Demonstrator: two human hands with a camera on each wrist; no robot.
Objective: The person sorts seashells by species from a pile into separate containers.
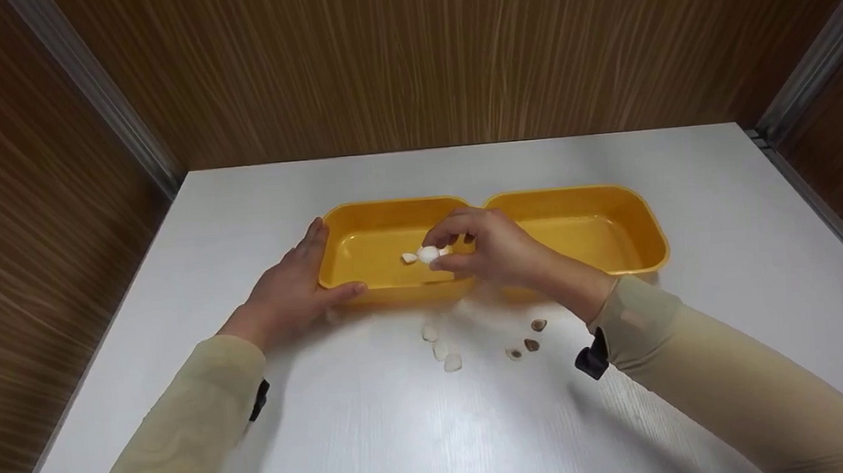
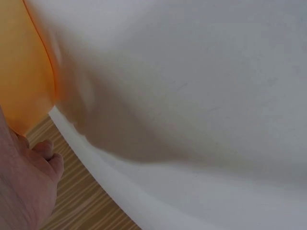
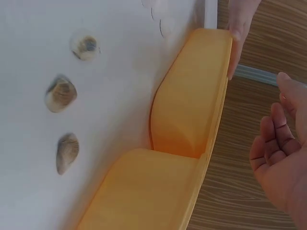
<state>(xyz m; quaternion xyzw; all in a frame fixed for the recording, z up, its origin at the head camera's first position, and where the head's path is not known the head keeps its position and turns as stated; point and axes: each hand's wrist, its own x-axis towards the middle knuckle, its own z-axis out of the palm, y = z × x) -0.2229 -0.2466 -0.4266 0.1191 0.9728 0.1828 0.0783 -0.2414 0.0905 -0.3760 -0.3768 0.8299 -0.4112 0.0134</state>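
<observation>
My left hand rests against the left end of the left yellow tray, fingers straight along its side and thumb by the front rim. Over that tray's right part is my right hand, thumb and fingers loosely bent and apart. White shells lie in the tray by the right fingertips, which partly cover them. No shell shows between thumb and fingers in the right wrist view, where the right hand hovers past the tray rim. In the left wrist view, only part of the left hand appears.
A second yellow tray stands directly right of the first. In front of them on the white table lie three pale shells and, further right, three brown-marked shells. Wood-grain panels enclose the back and sides.
</observation>
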